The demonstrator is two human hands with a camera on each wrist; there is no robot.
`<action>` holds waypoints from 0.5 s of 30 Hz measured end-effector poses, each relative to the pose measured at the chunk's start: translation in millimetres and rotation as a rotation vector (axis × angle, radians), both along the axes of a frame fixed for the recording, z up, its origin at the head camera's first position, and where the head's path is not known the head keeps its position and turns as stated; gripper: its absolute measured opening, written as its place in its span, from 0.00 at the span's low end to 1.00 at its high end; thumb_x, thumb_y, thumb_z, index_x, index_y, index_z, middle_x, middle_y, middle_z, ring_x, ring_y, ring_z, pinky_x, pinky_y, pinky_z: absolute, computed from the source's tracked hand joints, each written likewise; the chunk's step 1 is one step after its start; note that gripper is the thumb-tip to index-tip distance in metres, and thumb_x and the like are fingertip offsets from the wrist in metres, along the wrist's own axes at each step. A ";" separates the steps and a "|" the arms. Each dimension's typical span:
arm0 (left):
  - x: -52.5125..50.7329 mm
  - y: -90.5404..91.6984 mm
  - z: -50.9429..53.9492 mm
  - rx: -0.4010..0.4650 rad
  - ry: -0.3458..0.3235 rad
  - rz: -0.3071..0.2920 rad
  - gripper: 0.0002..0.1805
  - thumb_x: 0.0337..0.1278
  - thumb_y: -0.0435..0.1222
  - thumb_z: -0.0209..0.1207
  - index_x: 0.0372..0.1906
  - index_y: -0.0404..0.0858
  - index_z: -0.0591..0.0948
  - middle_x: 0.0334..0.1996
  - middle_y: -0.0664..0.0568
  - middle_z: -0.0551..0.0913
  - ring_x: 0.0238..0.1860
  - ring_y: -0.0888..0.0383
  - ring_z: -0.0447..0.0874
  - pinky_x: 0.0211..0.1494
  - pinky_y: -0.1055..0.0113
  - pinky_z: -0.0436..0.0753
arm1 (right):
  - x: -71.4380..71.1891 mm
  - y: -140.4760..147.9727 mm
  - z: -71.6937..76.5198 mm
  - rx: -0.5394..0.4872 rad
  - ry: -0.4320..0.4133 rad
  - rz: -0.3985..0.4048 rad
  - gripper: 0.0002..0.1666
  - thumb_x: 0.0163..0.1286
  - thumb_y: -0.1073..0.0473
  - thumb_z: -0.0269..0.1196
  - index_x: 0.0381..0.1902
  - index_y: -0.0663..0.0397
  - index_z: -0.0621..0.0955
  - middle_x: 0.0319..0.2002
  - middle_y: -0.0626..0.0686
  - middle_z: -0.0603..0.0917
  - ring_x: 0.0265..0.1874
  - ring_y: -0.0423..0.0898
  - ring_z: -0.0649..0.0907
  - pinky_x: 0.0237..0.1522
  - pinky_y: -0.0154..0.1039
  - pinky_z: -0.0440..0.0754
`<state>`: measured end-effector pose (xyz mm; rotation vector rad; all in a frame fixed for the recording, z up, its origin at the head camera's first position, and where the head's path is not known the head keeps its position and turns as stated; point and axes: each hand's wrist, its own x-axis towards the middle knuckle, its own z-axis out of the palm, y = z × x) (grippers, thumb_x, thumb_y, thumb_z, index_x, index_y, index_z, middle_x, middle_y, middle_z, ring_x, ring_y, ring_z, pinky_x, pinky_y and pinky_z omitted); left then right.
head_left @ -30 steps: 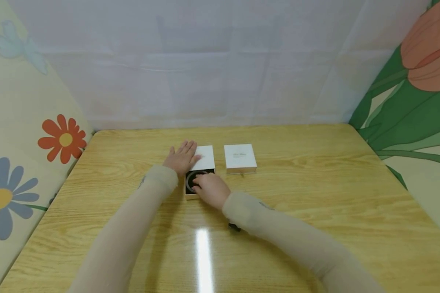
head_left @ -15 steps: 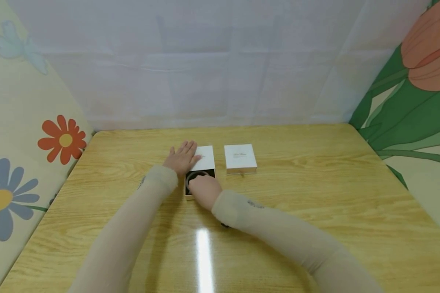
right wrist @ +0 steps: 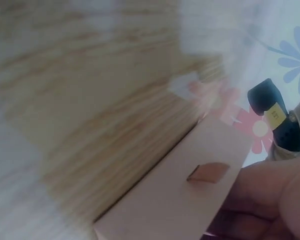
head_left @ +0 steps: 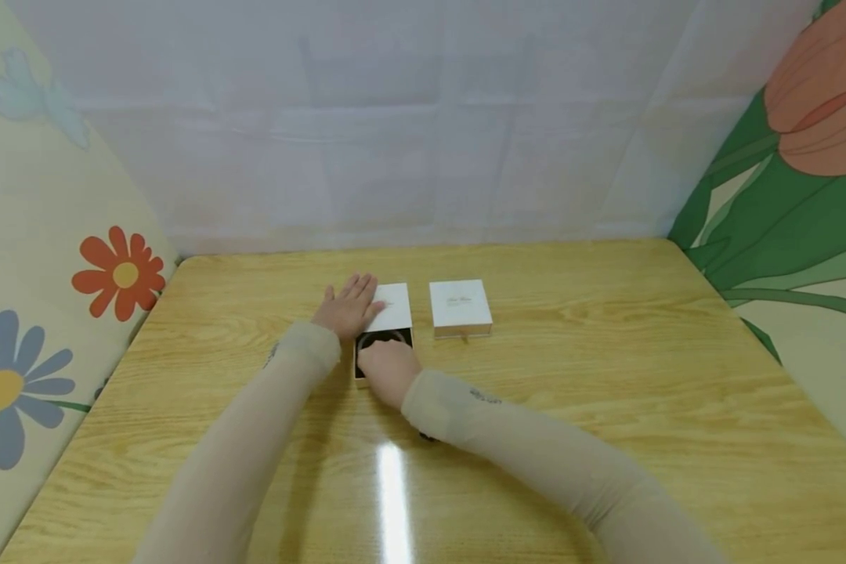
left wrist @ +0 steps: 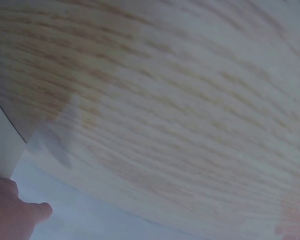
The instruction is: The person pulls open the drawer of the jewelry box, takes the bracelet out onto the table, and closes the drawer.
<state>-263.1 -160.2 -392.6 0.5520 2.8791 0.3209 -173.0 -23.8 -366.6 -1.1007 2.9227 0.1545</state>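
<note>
A small white slide-out box [head_left: 393,307] stands mid-table with its black-lined drawer [head_left: 359,374] pulled towards me. In the drawer lies a ring-shaped band, probably a bracelet [head_left: 385,334], partly covered by my right hand. My left hand [head_left: 348,313] rests with straight fingers on the left side of the box top. Over the drawer, my right hand [head_left: 391,370] reaches in with bent fingers; its fingertips are hidden, so whether they grip the bracelet is unclear. The right wrist view has the pale drawer front [right wrist: 165,200] with a ribbon tab [right wrist: 212,172], beside the right fingers [right wrist: 257,187].
A second white box [head_left: 460,303], closed, sits a little to the right of the first. The wooden table [head_left: 606,337] extends around both, with a white cloth [head_left: 423,157] behind. A dark device with a yellow label [right wrist: 275,115] is on the left wrist.
My right hand has shifted slightly left and deeper over the drawer, hiding more of the bracelet. The left hand and both boxes have stayed in place.
</note>
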 end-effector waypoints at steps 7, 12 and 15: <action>1.6 -0.8 0.9 -0.001 0.001 0.007 0.36 0.78 0.53 0.30 0.78 0.35 0.44 0.77 0.43 0.42 0.77 0.47 0.33 0.72 0.39 0.38 | -1.2 6.0 -0.6 -0.096 -0.086 -0.013 0.07 0.71 0.64 0.61 0.39 0.57 0.85 0.33 0.53 0.86 0.33 0.46 0.86 0.35 0.38 0.84; 2.9 -0.1 1.8 0.008 -0.001 0.012 0.36 0.78 0.52 0.30 0.78 0.35 0.44 0.77 0.43 0.42 0.77 0.47 0.33 0.72 0.39 0.37 | -2.9 13.9 -2.9 -0.159 -0.126 -0.052 0.12 0.70 0.62 0.62 0.47 0.63 0.83 0.40 0.58 0.84 0.40 0.50 0.84 0.42 0.40 0.83; 1.8 0.0 -1.1 0.008 0.003 0.009 0.36 0.78 0.53 0.29 0.78 0.35 0.44 0.77 0.43 0.41 0.77 0.47 0.33 0.72 0.40 0.37 | -4.2 19.5 -4.8 -0.177 -0.105 -0.059 0.12 0.70 0.62 0.62 0.47 0.65 0.81 0.40 0.58 0.84 0.41 0.50 0.84 0.44 0.39 0.83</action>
